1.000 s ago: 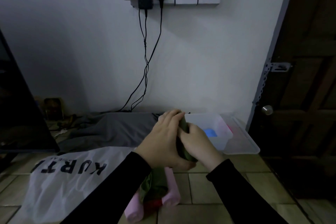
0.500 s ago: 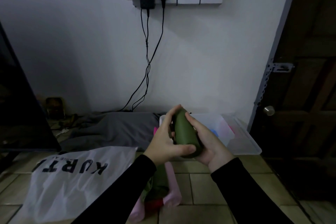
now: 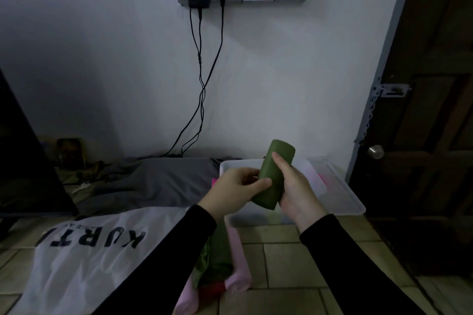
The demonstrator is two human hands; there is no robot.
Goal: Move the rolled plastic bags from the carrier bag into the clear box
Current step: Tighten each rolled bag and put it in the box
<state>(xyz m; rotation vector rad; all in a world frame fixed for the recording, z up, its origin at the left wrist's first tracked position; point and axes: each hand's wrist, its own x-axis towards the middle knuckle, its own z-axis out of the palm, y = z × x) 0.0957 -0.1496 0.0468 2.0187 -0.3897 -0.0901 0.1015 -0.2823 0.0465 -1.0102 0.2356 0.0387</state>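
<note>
Your right hand [image 3: 297, 186] is wrapping around a green roll [image 3: 275, 174], and your left hand [image 3: 236, 186] is pinching its lower side, holding it tilted above the clear box [image 3: 343, 197] (something pink lying inside). Below your arms, more rolls [image 3: 230, 271] are lying on the floor beside the carrier bag [image 3: 84, 258].

Tiled floor [image 3: 286, 266] across the lower frame, white carrier bag [image 3: 84, 261] lying flat at lower left, pink and green rolled bags [image 3: 230, 271] at lower centre, clear box [image 3: 340, 199] right of centre, grey cloth [image 3: 153, 181] by the wall
</note>
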